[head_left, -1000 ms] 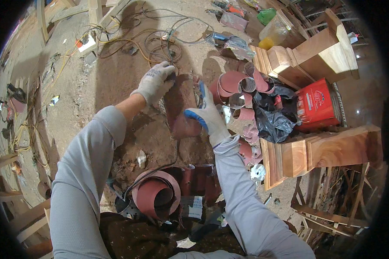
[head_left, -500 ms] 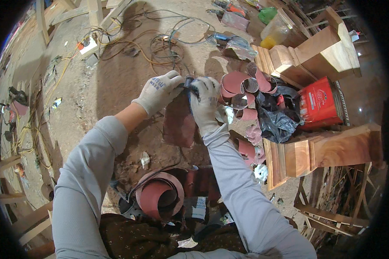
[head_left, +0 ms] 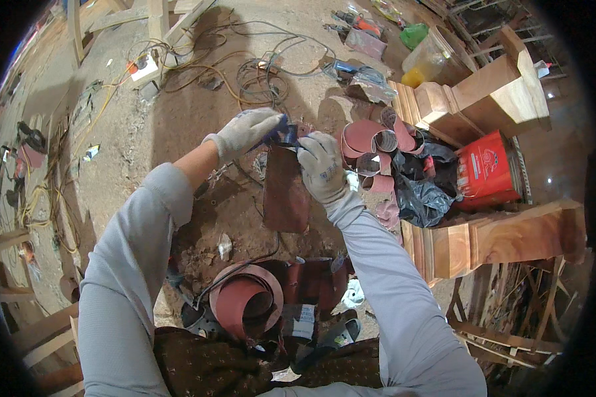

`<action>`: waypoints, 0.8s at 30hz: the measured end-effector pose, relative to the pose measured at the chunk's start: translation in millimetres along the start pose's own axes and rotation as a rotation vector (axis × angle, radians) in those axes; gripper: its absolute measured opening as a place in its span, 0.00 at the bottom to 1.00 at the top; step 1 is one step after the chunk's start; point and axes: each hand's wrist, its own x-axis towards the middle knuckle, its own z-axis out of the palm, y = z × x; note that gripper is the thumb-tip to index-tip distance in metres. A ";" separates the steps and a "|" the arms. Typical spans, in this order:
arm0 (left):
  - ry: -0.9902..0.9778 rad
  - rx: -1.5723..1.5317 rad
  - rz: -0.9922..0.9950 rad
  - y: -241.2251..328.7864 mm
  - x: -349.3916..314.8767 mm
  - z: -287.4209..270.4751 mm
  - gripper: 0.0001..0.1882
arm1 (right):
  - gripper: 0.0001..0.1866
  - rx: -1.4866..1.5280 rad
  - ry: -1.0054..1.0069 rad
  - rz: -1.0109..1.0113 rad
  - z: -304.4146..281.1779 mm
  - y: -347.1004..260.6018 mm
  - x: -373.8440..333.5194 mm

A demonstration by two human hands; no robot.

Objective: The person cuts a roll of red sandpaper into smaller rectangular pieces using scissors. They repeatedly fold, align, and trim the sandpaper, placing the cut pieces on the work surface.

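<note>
My left hand [head_left: 250,132], in a pale work glove, is closed on a dark blue object [head_left: 285,137] whose kind I cannot make out. Below that object stretches a dark red-brown sandpaper sheet [head_left: 287,198], its upper edge between my hands. The gloved fingers of my right hand [head_left: 321,167] are bent and closed at the sheet's upper right corner, close to the blue object. What lies inside both grips is mostly hidden. Near my lap stands a big roll of red sandpaper [head_left: 235,298], with a black cable [head_left: 271,253] curving over it.
Curled sandpaper pieces [head_left: 361,137] lie to the right, beside a black plastic bag [head_left: 420,195] and a red tin [head_left: 487,169]. Two shaped wooden posts [head_left: 496,241] flank the tin. Tangled cables [head_left: 265,76] and a white power strip [head_left: 144,68] lie farther off.
My hands have moved slightly apart, the right one lower and to the right. More of the blue object shows between them. The view has shifted a little, and the sandpaper sheet appears farther right.
</note>
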 end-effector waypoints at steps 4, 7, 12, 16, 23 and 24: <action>-0.235 -0.147 0.011 -30.7 7.1 27.7 0.20 | 0.09 -0.049 -0.007 -0.030 -4.3 3.6 -3.7; -0.367 -0.282 -0.082 -73.7 7.8 45.7 0.19 | 0.10 -0.022 -0.017 0.004 -0.1 1.1 4.6; -0.504 -0.673 -0.430 -33.8 21.2 34.8 0.22 | 0.12 0.095 -0.163 0.018 -11.2 33.4 9.2; -0.487 -0.440 -0.407 -24.4 33.2 34.3 0.24 | 0.11 0.098 -0.223 -0.080 -25.5 42.6 5.9; -0.308 -0.424 -0.697 -69.7 9.6 38.0 0.26 | 0.10 0.141 -0.204 -0.268 -70.6 22.5 17.1; -0.255 -0.527 -0.764 -72.5 -4.5 32.1 0.27 | 0.10 0.170 -0.175 -0.245 -79.4 21.8 16.6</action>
